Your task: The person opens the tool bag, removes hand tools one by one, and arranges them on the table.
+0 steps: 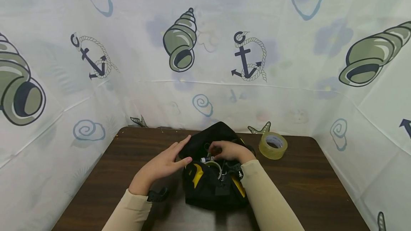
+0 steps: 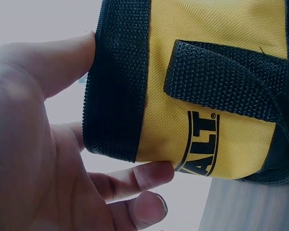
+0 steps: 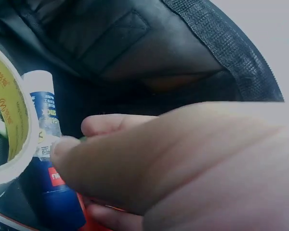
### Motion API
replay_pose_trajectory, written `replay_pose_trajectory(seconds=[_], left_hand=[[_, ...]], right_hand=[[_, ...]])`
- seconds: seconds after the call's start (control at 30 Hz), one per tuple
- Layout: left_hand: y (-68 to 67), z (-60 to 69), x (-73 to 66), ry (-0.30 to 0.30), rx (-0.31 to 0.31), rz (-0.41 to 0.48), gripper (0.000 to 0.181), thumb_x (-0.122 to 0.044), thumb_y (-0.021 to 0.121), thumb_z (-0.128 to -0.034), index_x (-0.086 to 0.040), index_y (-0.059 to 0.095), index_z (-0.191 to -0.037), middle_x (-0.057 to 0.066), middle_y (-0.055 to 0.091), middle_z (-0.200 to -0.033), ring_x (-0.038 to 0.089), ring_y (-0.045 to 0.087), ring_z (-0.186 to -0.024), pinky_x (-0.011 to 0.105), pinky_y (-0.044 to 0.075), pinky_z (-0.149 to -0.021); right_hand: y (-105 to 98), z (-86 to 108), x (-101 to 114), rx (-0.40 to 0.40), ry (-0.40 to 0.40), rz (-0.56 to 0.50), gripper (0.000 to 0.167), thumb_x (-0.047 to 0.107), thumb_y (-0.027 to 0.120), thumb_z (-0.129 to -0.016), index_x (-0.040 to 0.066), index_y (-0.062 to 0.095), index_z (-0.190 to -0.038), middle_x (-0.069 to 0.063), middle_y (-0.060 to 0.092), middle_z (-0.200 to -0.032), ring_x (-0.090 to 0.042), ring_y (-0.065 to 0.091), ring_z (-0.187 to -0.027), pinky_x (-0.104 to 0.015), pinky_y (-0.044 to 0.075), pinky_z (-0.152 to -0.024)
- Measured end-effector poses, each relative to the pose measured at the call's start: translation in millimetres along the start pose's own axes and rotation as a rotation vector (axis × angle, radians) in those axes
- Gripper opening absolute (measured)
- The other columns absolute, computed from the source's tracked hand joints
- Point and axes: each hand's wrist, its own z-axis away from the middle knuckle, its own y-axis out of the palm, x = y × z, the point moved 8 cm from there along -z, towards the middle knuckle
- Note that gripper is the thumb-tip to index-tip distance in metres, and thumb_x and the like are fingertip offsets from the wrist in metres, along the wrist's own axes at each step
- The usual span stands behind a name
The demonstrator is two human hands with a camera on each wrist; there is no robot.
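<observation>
A black and yellow fabric bag (image 1: 205,195) stands unzipped on the table. My left hand (image 1: 162,165) rests against its left side, fingers spread; in the left wrist view the thumb touches the zipper edge (image 2: 116,82) and a fingertip touches the yellow panel (image 2: 216,24). My right hand (image 1: 229,150) reaches into the opening with bent fingers. Its thumb lies against or over a blue and white glue stick (image 3: 44,115); whether the fingers pinch anything is hidden. Beside the glue stick sits a white-edged tape roll (image 3: 26,161). Something red (image 3: 94,219) shows beneath the hand.
A roll of clear yellowish packing tape (image 1: 273,150) stands on the brown wooden table (image 1: 308,181), right of the bag. A patterned white cloth (image 1: 218,102) hangs behind the table and along both sides. A black strap (image 2: 226,82) crosses the bag's yellow panel.
</observation>
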Motion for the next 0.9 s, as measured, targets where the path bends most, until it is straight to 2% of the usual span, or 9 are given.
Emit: replay_pose_trajectory(seconds=[0.23, 0.37, 0.6, 0.9], left_hand=[[-0.4, -0.1, 1.5, 0.007, 0.001, 0.002, 0.085, -0.072, 0.057, -0.1040, -0.052, 0.012, -0.173, 0.003, 0.022, -0.183, 0.043, 0.016, -0.170, 0.080, 0.025, -0.126], [0.1, 0.3, 1.5, 0.011, 0.003, -0.004, 0.085, -0.071, 0.057, -0.1049, -0.050, 0.011, -0.174, 0.004, 0.023, -0.183, 0.044, 0.016, -0.170, 0.080, 0.024, -0.126], [0.4, 0.3, 0.0, 0.011, 0.001, 0.003, 0.084, -0.069, 0.057, -0.1056, -0.049, 0.012, -0.174, 0.004, 0.023, -0.183, 0.045, 0.015, -0.170, 0.080, 0.023, -0.126], [0.2, 1.8, 0.2, -0.005, 0.007, -0.003, 0.085, -0.070, 0.057, -0.1049, -0.049, 0.013, -0.174, 0.005, 0.024, -0.182, 0.043, 0.016, -0.170, 0.080, 0.023, -0.126]], right_hand=[[1.9, -1.3, 2.0, 0.009, -0.010, 0.024, 0.034, 0.000, 0.070, -0.104, 0.011, 0.071, -0.136, -0.011, 0.072, -0.134, -0.028, 0.069, -0.123, -0.053, 0.056, -0.110], [3.4, -2.5, -1.1, 0.020, 0.010, 0.038, 0.036, -0.003, 0.071, -0.102, 0.014, 0.075, -0.133, -0.006, 0.075, -0.128, -0.025, 0.070, -0.120, -0.051, 0.057, -0.109], [8.7, -4.4, -5.9, 0.032, 0.034, 0.021, 0.040, -0.008, 0.074, -0.097, 0.012, 0.077, -0.132, -0.005, 0.077, -0.128, -0.026, 0.071, -0.123, -0.051, 0.057, -0.111], [13.1, -4.6, -5.5, 0.006, 0.067, 0.074, 0.024, -0.003, 0.077, -0.098, 0.016, 0.077, -0.113, -0.002, 0.072, -0.117, -0.020, 0.066, -0.106, -0.047, 0.058, -0.101]])
